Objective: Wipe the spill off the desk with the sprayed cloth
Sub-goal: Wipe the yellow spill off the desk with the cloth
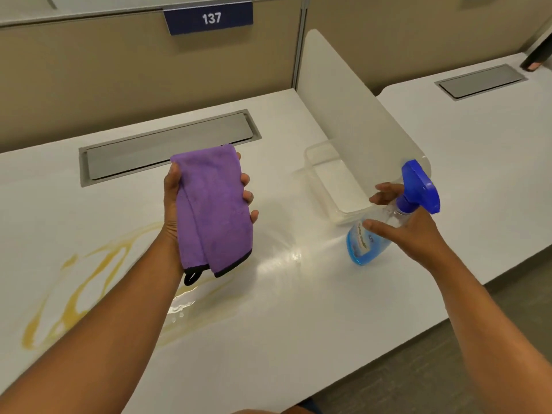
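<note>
One purple cloth (213, 210), folded and edged in black, is held above the desk (298, 294) by the left hand (176, 210). The thumb presses on its left edge and three fingertips (249, 195) curl around its right edge, so the hand is closed on the cloth. One small black loop (191, 277) hangs from the lower corner of the cloth, just under the heel of this hand.

Below the held cloth and to its left, one yellow spill (74, 294) lies on the white desk in thin curved lines, with a few clear wet drops (179, 309) near it, under the left forearm.

To the right of the cloth, the right hand (412, 231) is spread with fingers apart. It is at one spray bottle (370, 237) with blue liquid and a blue trigger head (419, 186), but it does not close around it; I cannot tell if the palm touches the bottle.

Just beyond the right hand, one clear plastic container (337, 183) stands on the desk, beside one white divider panel (352, 115). Beyond the left hand there is one grey cable flap (167, 147) in the desk, and a second one (481, 82) is in the neighbour desk. One blue sign (209, 17) reads 137.
</note>
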Action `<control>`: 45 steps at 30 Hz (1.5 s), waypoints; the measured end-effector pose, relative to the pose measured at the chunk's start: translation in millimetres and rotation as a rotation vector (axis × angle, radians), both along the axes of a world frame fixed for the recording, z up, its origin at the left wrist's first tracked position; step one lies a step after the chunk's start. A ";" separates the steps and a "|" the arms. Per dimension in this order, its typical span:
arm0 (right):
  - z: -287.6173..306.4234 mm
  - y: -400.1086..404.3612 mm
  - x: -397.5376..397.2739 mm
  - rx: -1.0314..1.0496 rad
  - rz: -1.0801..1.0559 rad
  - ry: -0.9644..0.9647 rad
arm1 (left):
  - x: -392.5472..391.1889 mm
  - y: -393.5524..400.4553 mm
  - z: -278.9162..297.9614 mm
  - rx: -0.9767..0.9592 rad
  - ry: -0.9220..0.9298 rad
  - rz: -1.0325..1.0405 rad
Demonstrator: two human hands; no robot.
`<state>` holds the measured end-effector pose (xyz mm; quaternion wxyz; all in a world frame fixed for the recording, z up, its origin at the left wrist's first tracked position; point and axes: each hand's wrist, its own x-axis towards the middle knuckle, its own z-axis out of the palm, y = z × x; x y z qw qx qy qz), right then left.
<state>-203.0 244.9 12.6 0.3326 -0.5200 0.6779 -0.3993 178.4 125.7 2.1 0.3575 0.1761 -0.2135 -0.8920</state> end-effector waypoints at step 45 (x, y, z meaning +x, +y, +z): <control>-142.4 185.4 368.6 0.201 0.001 0.856 | 236.5 147.9 -136.8 -1.947 -1.430 -0.526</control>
